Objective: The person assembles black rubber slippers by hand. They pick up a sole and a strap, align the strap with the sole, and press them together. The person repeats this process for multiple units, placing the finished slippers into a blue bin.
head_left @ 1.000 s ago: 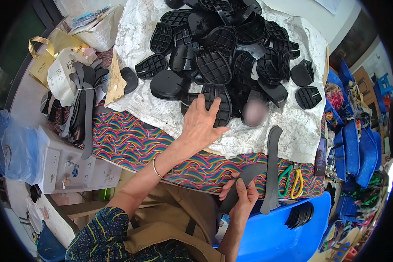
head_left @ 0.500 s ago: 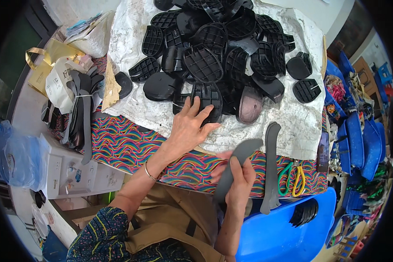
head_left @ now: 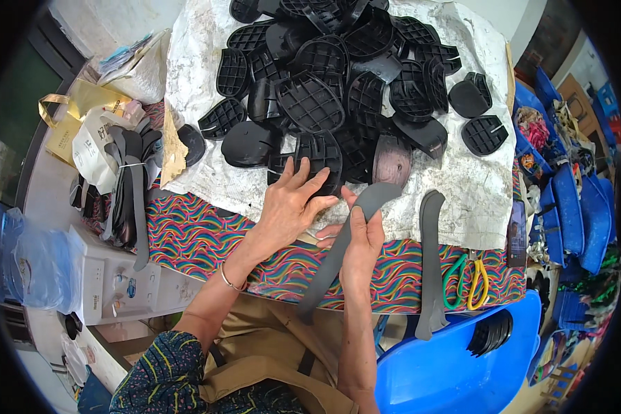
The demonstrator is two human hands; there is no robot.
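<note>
My left hand [head_left: 290, 207] reaches over the near side of the pile, fingers spread on a black heel piece [head_left: 319, 153] with a ribbed grid inside. The thumb of that hand points out to the right, below the heel piece. To its right, my right hand [head_left: 362, 238] pinches a long grey strip [head_left: 324, 272] between thumb and fingers. The strip's wide upper end curves over toward a brownish heel piece [head_left: 392, 162], and its lower end hangs past the table's front edge. More grey strips [head_left: 431, 262] lie stacked to the right.
Several black heel pieces [head_left: 310, 100] are heaped on a crumpled white sheet [head_left: 455, 196]. Green-handled scissors [head_left: 454, 281] and yellow-handled scissors [head_left: 477, 284] lie at the right front. A blue tub [head_left: 435, 372] stands below the edge. Bundled dark strips [head_left: 125, 186] sit at the left.
My right hand has moved up and left with the grey strip, bringing its upper end nearer the heel pieces. The left hand has stayed on the same heel piece. The view has shifted slightly.
</note>
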